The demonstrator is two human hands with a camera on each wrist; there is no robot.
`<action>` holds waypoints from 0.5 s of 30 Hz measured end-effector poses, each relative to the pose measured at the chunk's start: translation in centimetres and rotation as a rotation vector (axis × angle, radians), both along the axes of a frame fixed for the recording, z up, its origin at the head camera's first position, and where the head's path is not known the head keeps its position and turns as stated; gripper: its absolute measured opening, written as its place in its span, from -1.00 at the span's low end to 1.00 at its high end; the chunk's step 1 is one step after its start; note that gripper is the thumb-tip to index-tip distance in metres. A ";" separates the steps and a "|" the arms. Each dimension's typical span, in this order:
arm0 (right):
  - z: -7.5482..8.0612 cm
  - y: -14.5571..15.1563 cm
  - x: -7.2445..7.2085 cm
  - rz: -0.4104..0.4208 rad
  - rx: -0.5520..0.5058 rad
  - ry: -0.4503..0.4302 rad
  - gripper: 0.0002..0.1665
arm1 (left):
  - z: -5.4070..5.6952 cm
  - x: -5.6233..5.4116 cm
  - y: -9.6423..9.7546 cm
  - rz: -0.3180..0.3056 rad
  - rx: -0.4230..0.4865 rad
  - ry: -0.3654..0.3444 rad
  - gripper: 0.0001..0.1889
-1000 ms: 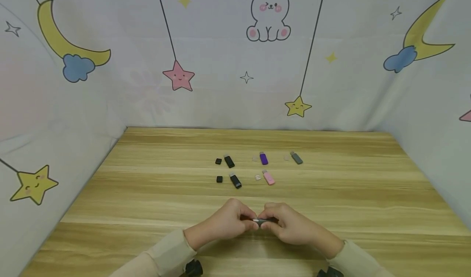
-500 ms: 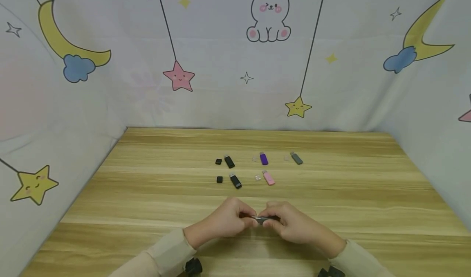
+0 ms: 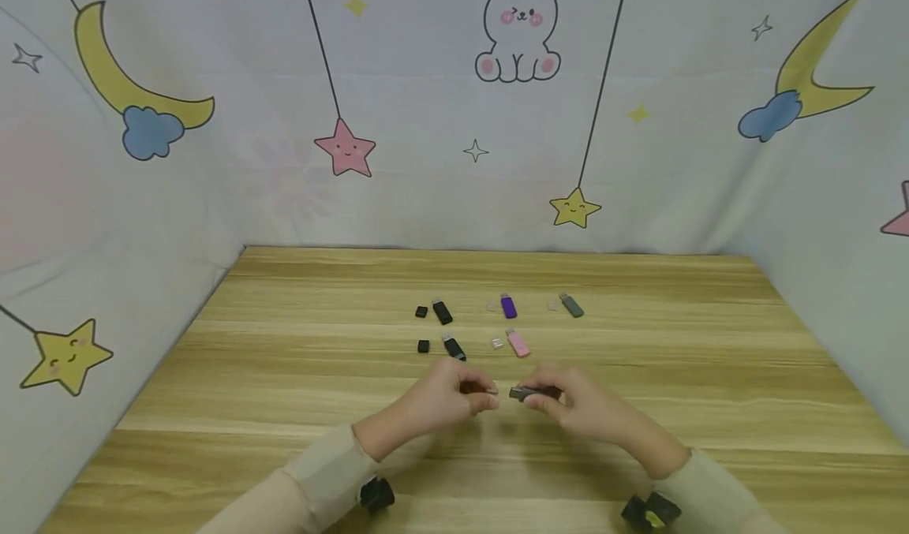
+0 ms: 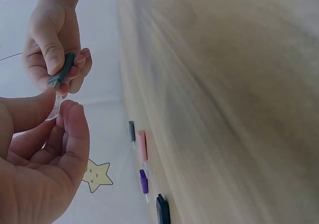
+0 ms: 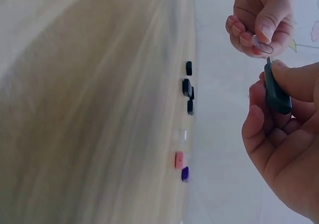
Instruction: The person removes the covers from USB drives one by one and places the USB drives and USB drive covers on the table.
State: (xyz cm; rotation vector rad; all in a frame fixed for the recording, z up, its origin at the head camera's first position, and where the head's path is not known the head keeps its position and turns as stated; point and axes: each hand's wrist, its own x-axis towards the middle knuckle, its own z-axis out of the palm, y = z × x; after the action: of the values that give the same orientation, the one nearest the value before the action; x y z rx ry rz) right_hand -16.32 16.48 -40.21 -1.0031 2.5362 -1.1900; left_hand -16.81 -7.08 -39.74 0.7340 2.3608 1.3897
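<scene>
My right hand (image 3: 585, 408) pinches a dark grey-green USB flash drive (image 5: 277, 92) between thumb and fingers, its metal plug bare and pointing toward the left hand. A clear plastic cap (image 5: 262, 45) is held at the fingertips of my left hand (image 3: 443, 398). In the head view a narrow gap separates the cap from the drive, and both hands are above the near part of the table. In the left wrist view the see-through cap (image 4: 55, 108) shows under the thumb, just below the plug end of the drive (image 4: 63, 70).
Beyond the hands, on the wooden table (image 3: 284, 408), lie two black flash drives (image 3: 442, 311) with black caps (image 3: 423, 346) beside them. Purple (image 3: 508, 306), pink (image 3: 518, 343) and grey (image 3: 571, 305) drives lie to their right, each beside a clear cap (image 3: 497, 344). A printed cloth hangs behind.
The hands were together on the drive and its cap; now they have parted, the cap in the left and the drive in the right. Both hands have moved slightly forward.
</scene>
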 end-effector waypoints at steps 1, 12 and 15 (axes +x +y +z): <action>0.1 0.2 -0.1 -0.014 -0.007 -0.004 -0.83 | 0.1 -0.2 0.0 0.005 0.008 0.001 -0.86; 1.7 2.0 -1.8 -0.203 -0.063 0.053 -0.88 | 2.1 -2.0 1.1 0.056 0.037 0.087 -0.90; 2.3 2.5 -2.2 -0.275 -0.046 0.015 -0.85 | 2.7 -2.4 1.4 0.065 0.011 0.097 -0.89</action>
State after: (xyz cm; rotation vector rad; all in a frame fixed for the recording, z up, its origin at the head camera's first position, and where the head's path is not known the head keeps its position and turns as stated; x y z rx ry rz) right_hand -18.49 18.94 -37.90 -0.6892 2.7364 -1.3177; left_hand -19.24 -5.66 -37.07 0.7500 2.4738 1.4244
